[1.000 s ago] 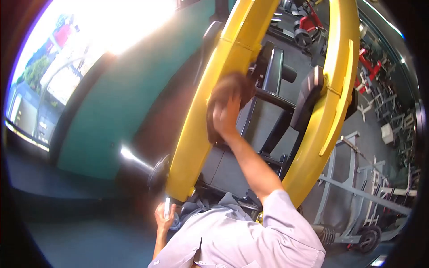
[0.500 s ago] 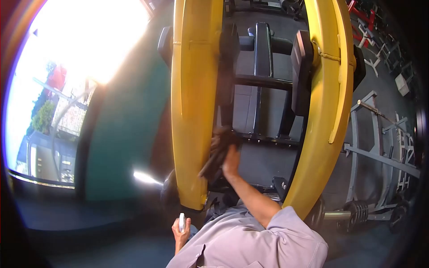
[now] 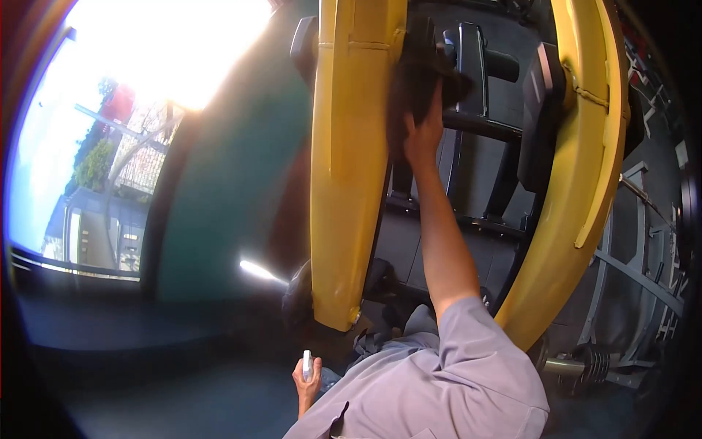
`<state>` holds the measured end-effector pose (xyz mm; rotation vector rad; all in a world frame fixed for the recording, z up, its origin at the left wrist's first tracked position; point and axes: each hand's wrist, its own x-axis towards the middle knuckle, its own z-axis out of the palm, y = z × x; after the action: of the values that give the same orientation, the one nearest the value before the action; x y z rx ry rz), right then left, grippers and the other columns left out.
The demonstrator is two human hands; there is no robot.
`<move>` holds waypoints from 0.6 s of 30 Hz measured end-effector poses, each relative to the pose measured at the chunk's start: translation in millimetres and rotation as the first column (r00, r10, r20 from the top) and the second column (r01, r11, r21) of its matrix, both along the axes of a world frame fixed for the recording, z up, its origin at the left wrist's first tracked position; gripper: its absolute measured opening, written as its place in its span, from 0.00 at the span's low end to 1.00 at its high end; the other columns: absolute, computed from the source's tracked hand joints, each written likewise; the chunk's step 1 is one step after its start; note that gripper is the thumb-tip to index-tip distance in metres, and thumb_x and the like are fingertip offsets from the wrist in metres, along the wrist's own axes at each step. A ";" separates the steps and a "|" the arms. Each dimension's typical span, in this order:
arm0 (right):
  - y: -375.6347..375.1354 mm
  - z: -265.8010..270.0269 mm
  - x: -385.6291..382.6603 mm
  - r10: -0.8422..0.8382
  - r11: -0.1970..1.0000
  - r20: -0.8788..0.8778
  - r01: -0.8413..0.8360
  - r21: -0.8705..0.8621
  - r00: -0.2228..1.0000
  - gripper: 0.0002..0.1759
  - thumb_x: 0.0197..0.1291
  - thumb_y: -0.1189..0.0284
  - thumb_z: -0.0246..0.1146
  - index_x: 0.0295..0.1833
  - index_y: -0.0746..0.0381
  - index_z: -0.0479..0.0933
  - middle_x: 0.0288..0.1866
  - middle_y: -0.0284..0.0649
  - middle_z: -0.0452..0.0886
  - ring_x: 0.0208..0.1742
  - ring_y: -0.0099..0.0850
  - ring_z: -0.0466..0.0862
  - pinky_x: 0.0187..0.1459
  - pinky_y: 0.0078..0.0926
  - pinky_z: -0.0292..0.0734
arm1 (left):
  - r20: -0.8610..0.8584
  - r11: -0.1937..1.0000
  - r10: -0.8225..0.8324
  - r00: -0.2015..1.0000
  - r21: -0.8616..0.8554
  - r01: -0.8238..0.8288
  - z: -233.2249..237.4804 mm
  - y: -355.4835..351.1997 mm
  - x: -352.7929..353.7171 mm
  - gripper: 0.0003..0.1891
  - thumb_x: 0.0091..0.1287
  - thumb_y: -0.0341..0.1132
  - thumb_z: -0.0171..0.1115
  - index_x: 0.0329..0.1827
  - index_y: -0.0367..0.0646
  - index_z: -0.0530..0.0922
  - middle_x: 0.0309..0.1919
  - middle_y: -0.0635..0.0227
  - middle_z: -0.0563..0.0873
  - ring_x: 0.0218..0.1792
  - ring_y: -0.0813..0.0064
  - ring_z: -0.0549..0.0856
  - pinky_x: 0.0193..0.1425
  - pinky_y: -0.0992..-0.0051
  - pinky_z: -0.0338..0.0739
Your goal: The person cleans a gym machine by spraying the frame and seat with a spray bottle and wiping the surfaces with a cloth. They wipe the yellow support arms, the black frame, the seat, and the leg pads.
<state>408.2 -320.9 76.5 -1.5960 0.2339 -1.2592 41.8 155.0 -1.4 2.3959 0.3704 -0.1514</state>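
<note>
My right hand [image 3: 424, 135] is stretched far forward, wrapped round a dark cloth [image 3: 431, 77]. The cloth lies against the inner side of the left yellow beam [image 3: 351, 161], near a black pad whose outline merges with it. Low in the view, my left hand [image 3: 307, 373] is closed round a small white object [image 3: 307, 362], seen end-on; it looks like a bottle or its top. The right yellow beam [image 3: 578, 175] curves down beside my right arm and carries a black pad [image 3: 540, 117].
Black crossbars [image 3: 482, 128] of the machine's frame span between the beams. Weight plates [image 3: 596, 364] and a grey rack [image 3: 636, 267] stand at the right. A green wall [image 3: 234, 197] and a bright window [image 3: 95, 168] are on the left.
My right hand has moved forward and up along the inner side of the left beam with the dark cloth. My left hand still holds the white object. The view has shifted somewhat.
</note>
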 end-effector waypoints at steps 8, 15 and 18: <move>231.6 -194.2 -213.3 0.743 0.541 -0.258 -0.327 0.775 0.618 0.23 0.69 0.73 0.50 0.68 0.69 0.69 0.61 0.62 0.77 0.67 0.59 0.73 0.71 0.53 0.62 | 0.048 0.999 -0.034 0.998 -0.001 0.034 -7.9 -1.8 2.7 0.17 0.68 0.43 0.70 0.31 0.39 0.77 0.21 0.64 0.77 0.23 0.73 0.72 0.30 0.68 0.70; 203.4 -143.0 -168.1 0.495 0.869 -0.236 -0.480 0.120 0.836 0.12 0.56 0.70 0.62 0.46 0.60 0.82 0.49 0.49 0.83 0.58 0.53 0.78 0.66 0.52 0.64 | 0.001 0.986 0.146 0.989 -0.084 -0.145 -6.9 2.4 -35.4 0.12 0.70 0.41 0.68 0.37 0.40 0.82 0.24 0.70 0.80 0.26 0.78 0.77 0.33 0.73 0.73; 184.9 -104.7 -148.9 0.222 0.975 -0.256 -0.221 0.035 0.941 0.10 0.57 0.73 0.61 0.44 0.63 0.79 0.46 0.48 0.82 0.51 0.49 0.80 0.59 0.44 0.70 | -0.031 0.963 0.248 0.968 -0.096 -0.250 -13.7 14.8 -62.1 0.13 0.71 0.42 0.67 0.38 0.40 0.82 0.25 0.74 0.79 0.28 0.83 0.76 0.33 0.77 0.71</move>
<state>259.4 -136.0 -28.2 -1.7292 0.2139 -0.8762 -20.3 169.7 -15.1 2.2291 0.6539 -0.0753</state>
